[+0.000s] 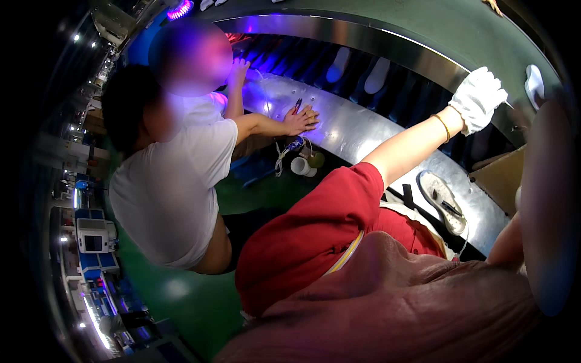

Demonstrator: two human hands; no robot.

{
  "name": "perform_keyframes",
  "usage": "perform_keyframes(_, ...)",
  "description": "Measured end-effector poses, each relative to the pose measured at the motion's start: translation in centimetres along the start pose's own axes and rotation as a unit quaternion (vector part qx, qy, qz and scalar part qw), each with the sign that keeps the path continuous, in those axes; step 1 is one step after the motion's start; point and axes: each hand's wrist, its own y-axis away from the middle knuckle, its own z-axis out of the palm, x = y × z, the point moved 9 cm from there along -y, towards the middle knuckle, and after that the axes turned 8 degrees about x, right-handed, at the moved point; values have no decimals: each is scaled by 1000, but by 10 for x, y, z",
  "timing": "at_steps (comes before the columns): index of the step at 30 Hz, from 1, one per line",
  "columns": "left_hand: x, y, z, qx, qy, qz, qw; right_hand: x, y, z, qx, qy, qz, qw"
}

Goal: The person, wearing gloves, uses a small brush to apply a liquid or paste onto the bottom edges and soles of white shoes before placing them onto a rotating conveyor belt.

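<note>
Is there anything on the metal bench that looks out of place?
Possibly: small black objects lie on top of the pale shoe sole, whereas two soles beyond the bench look bare. They may be there deliberately.

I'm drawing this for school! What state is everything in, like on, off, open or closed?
Gloved left hand: curled, seemingly round a thin pointed thing.
Pink-violet lamp: lit.
Shoe sole: lying on metal ledge, black pieces on top.
White cup: uncovered.
Machine screen: dark.
Green belt: moving or stopped, can't tell.
</note>
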Motion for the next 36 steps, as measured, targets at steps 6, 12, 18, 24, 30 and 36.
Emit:
perform_keyframes(6,5,-8,-4,3,17,-3,1000,-35,-17,14,-54,36,-87,994)
perform_keyframes(12,1,-4,-7,17,-13,9,1000,-12,-23,-15,-23,77,-47,996)
perform_keyframes(18,-27,-5,-26,-14,8,-12,1000,77,-22,1,-28,181,48,982)
perform_keyframes(24,-97,-10,-51,-91,-158,-59,981,240,20,-82,28,396,180,900)
perform_keyframes(30,-158,20,-98,49,-183,-37,981,302,40,-59,-37,595,123,793)
perform_keyframes(36,-169,44,-92,126,-190,-93,969,377,28,-74,-38,495,219,840)
